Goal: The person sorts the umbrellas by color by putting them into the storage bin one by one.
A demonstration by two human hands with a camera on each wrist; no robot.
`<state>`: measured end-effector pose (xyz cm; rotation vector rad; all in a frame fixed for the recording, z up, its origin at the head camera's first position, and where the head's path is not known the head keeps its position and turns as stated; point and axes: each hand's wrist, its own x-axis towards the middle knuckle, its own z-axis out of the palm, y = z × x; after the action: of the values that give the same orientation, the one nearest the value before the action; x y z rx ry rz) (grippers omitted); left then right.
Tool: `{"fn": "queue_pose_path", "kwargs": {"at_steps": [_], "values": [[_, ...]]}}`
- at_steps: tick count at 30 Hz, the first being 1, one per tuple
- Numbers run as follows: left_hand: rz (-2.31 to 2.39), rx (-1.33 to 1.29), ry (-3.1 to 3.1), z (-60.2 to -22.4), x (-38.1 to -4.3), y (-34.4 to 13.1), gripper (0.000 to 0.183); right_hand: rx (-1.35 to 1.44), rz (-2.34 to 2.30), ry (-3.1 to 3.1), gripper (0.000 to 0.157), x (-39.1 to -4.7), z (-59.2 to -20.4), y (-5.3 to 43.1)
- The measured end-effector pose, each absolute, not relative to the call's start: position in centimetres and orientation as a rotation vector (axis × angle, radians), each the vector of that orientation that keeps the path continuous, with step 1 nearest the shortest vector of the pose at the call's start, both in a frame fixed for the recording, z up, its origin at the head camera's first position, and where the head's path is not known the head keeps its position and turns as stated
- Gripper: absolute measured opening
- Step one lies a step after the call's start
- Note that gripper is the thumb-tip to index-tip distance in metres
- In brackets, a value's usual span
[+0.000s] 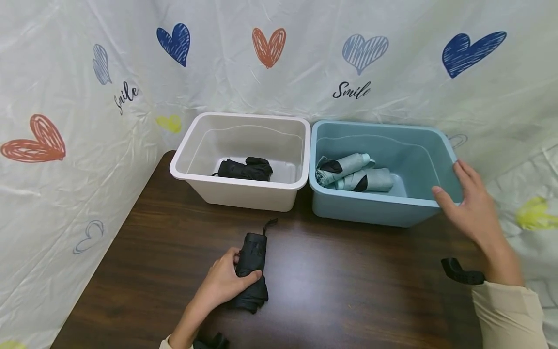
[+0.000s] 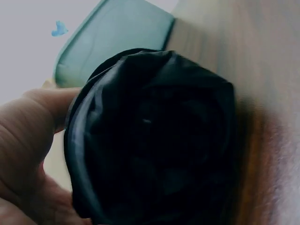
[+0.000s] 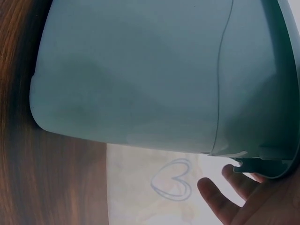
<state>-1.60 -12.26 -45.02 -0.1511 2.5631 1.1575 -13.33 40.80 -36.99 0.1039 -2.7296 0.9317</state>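
Observation:
My left hand (image 1: 224,281) grips a folded black umbrella (image 1: 253,261) on the table, its thumb across the near half and its wrist strap pointing away. In the left wrist view the end of the black umbrella (image 2: 154,136) fills the middle, with part of the hand (image 2: 23,150) at the left. My right hand (image 1: 472,208) rests at the right end of the blue bin (image 1: 366,208), thumb over the rim. The right wrist view shows its fingers (image 3: 218,199) extended below the rim. Two folded light-teal umbrellas (image 1: 368,180) lie in the blue bin.
A white bin (image 1: 244,194) stands directly left of the blue one and contains folded black umbrella fabric (image 1: 244,169). Both stand at the back of the dark wooden table (image 1: 331,286), against a white sheet (image 1: 314,53) printed with hearts.

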Motion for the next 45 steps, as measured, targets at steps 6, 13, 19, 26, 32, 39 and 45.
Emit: {"fn": "queue_pose_path", "kwargs": {"at_steps": [6,13,19,26,32,39,45], "values": [[1.281,-0.081,2.471,-44.3,-2.0,-13.2,0.073,0.116,0.911,-2.728,0.077,-13.6,-36.7,40.8],[1.32,0.043,2.458,-41.0,-2.9,-14.4,0.073,0.127,0.895,-2.729,0.076,-13.3,-36.9,40.9],[1.233,0.109,2.571,-36.9,-4.1,-16.0,0.077,0.114,0.898,-2.732,0.076,-13.2,-36.9,40.8],[1.27,0.216,2.643,-33.0,-5.9,-17.8,0.067,0.116,0.901,-2.729,0.077,-13.3,-37.0,40.8],[1.284,0.279,2.71,-30.4,-7.7,-18.8,0.066,0.13,0.904,-2.74,0.078,-13.3,-36.9,40.9],[1.189,0.309,2.823,-27.2,-10.7,-19.8,0.073,0.135,0.896,-2.749,0.077,-13.4,-36.8,41.0],[1.105,0.356,2.891,-26.1,-13.2,-20.3,0.076,0.141,0.898,-2.749,0.078,-13.1,-36.5,41.0]]}}
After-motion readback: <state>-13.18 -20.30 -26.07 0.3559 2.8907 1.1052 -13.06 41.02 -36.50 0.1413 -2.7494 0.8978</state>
